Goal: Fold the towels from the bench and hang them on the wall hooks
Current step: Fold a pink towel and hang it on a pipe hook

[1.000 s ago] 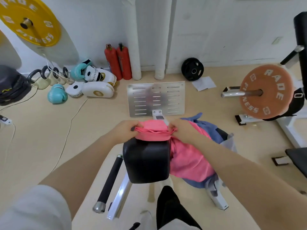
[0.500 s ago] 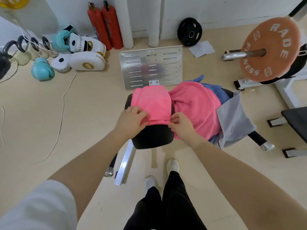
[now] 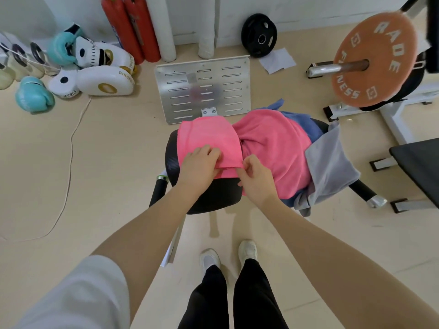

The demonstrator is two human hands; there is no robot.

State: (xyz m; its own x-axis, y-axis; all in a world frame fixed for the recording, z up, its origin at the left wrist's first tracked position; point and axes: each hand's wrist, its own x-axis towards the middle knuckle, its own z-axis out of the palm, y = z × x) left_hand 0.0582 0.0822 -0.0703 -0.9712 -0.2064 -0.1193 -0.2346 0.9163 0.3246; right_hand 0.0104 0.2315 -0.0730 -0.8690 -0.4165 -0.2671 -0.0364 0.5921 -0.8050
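A folded pink towel (image 3: 209, 134) lies on the black bench pad (image 3: 213, 198) in front of me. My left hand (image 3: 198, 166) rests flat on its near edge, fingers on the top layer. My right hand (image 3: 255, 179) pinches the towel's near right corner. To the right a heap holds a second pink towel (image 3: 275, 148), a blue towel (image 3: 299, 119) and a grey towel (image 3: 330, 162), draped over the bench. No wall hooks are in view.
A slotted metal plate (image 3: 202, 89) lies on the floor beyond the bench. Boxing gloves and pads (image 3: 95, 67) and red cylinders (image 3: 130, 27) sit at the back left. A barbell with an orange plate (image 3: 373, 60) stands at right. My feet (image 3: 228, 257) are below the bench.
The view tilted downward and closer to the bench. Both hands slid from the towel's far end to its near edge, the top layer now folded over.
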